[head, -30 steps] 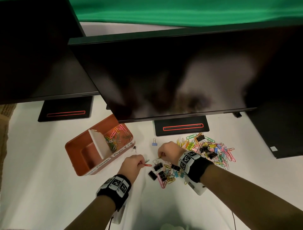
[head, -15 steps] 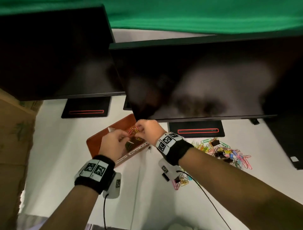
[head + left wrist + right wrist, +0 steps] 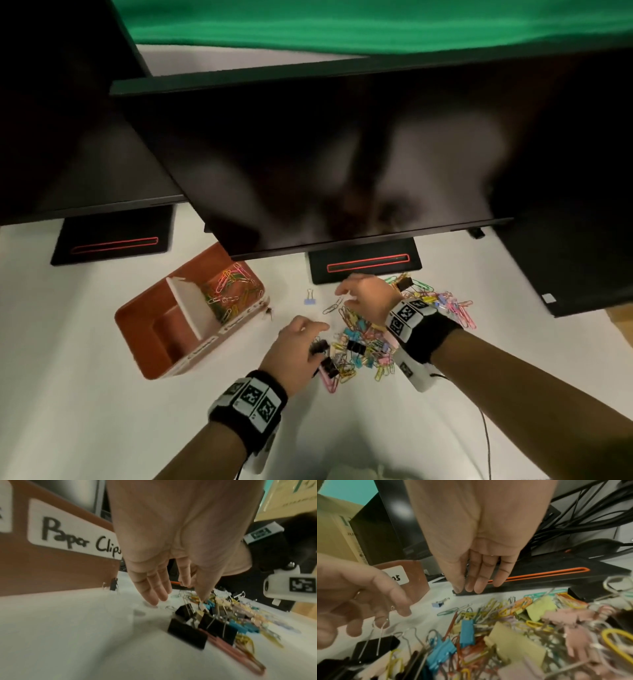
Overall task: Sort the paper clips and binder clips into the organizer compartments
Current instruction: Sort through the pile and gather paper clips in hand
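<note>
The orange-brown organizer (image 3: 137, 320) stands left of centre, split by a white divider (image 3: 191, 305). Coloured paper clips (image 3: 229, 291) lie in its far compartment, whose label (image 3: 75, 534) reads "Paper Clips". The near compartment looks empty. A mixed pile of paper clips and binder clips (image 3: 366, 346) lies to its right. My left hand (image 3: 308, 337) hovers over the black binder clips (image 3: 187, 632) at the pile's near-left edge, fingers (image 3: 150, 595) straight, holding nothing. My right hand (image 3: 346, 296) hangs over the pile's far edge, fingers (image 3: 477, 582) straight and empty.
A lone blue binder clip (image 3: 310, 299) lies between organizer and pile, and a small black one (image 3: 269, 312) sits at the organizer's corner. Two monitors overhang the white desk; their black bases (image 3: 363, 263) stand just behind the pile. More clips (image 3: 445, 305) spread right.
A second ago both hands pinched clips at the pile, then moved over the organizer's paper clip compartment. Now both are back over the pile, empty and open.
</note>
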Demonstrator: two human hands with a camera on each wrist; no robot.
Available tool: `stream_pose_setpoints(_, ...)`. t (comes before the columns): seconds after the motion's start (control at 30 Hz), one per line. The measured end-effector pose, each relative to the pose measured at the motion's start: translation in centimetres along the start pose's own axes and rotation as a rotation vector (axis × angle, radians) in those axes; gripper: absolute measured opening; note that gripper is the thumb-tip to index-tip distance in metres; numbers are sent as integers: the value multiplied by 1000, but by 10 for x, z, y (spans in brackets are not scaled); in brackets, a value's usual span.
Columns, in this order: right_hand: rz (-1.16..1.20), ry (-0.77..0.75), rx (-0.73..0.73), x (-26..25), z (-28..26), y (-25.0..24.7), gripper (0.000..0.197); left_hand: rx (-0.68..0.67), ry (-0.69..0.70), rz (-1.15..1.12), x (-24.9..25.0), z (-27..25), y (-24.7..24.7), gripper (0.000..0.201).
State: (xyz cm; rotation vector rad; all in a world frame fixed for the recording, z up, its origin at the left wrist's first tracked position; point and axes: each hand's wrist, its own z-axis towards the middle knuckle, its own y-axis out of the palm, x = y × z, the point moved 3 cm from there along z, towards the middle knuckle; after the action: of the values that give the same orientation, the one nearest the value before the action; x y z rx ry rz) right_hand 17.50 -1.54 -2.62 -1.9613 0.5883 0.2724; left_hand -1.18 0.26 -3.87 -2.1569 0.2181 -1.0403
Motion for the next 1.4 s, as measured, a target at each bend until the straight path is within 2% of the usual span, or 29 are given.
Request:
stream_pose_setpoints(0.1, -37, -38, -69, -8, 6, 5, 32, 6, -36, 9, -4, 12, 8, 30)
stream_pose_setpoints(0.23, -106, -61, -153, -14, 19, 12, 27, 125, -79, -48, -12, 21, 1, 11)
stream_pose_setpoints(0.3, -87, -56, -161, -15, 23, 14, 22, 204, -81, -78, -16, 20, -7, 15)
stream_pose_setpoints(0.4, -24, -32, -146, -14, 24, 16, 21, 275, -44, -2, -20, 9, -15, 33)
stream_pose_setpoints(0.47, -11, -22, -152, -14, 22, 17, 23, 317, 14, 34, -17, -3, -18, 32)
stream_pose_setpoints(0.53, -40, -47, -161, -15, 21, 14, 24, 264, 70, 21, -8, -18, -14, 24)
stream_pose_setpoints(0.6, -81, -76, -162, -15, 18, 10, 25, 124, 75, 2, 0, -30, -1, 22)
stream_pose_setpoints(0.7, -135, -92, -131, -10, 12, 4, 22, 23, -2, -28, 2, -35, 23, 39)
stream_pose_setpoints(0.77, -130, -102, -155, -5, 8, 3, 19, 25, -97, -63, 0, -30, 36, 56)
stream_pose_setpoints(0.83, -110, -123, -191, -1, 4, 5, 16, 53, -152, -52, 0, -24, 44, 61)
stream_pose_setpoints(1.0, -78, -126, -237, -3, -1, 13, 11, 124, -203, -118, -6, -17, 43, 35)
stream_pose_setpoints(1.13, -110, -104, -239, -12, 1, 19, 18, 174, -218, -174, -19, -19, 33, 31)
stream_pose_setpoints(1.23, -120, -69, -299, -16, 7, 21, 23, 219, -220, -214, -29, -22, 28, 25)
stream_pose_setpoints(1.3, -90, -47, -279, -17, 10, 22, 23, 239, -214, -200, -36, -22, 25, 20)
stream_pose_setpoints(1.4, -49, -37, -268, -17, 11, 23, 27, 231, -140, -169, -39, -24, 22, 14)
